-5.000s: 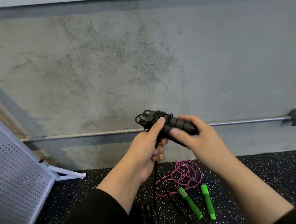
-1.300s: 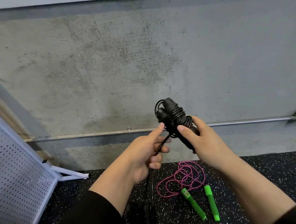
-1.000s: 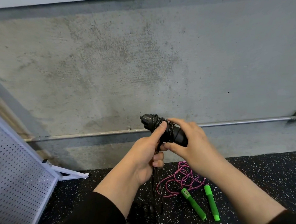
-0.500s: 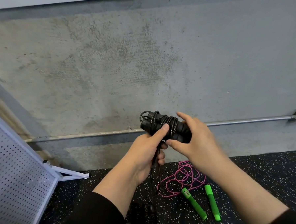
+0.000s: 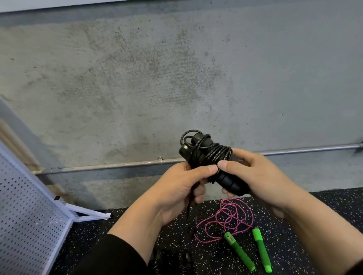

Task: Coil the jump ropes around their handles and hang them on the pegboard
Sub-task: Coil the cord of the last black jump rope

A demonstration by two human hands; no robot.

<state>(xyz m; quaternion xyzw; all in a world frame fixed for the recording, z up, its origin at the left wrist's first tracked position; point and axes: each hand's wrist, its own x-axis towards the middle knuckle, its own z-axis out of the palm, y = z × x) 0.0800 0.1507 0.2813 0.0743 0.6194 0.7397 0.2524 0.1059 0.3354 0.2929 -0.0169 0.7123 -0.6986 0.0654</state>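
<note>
A black jump rope (image 5: 206, 155) has its cord wound in several turns around its two black handles, held at chest height before the wall. My right hand (image 5: 256, 179) grips the lower part of the handles. My left hand (image 5: 179, 188) pinches the cord against the handles with its thumb, and a loose length of black cord hangs from it down to the floor. On the floor below lies a pink jump rope (image 5: 229, 217) in a loose tangle, with two green handles (image 5: 239, 252) side by side. The white pegboard (image 5: 18, 219) leans at the left.
A concrete wall (image 5: 173, 85) stands straight ahead with a metal conduit pipe (image 5: 303, 150) running along it. The floor is black speckled rubber (image 5: 338, 213). The pegboard's white foot (image 5: 90, 214) juts out on the floor. Dark objects lie at the bottom centre, unclear.
The bundle has been turned between my hands, tipping up and down as more cord went round the handles. The coil is thicker than five seconds ago, and the hanging cord is shorter.
</note>
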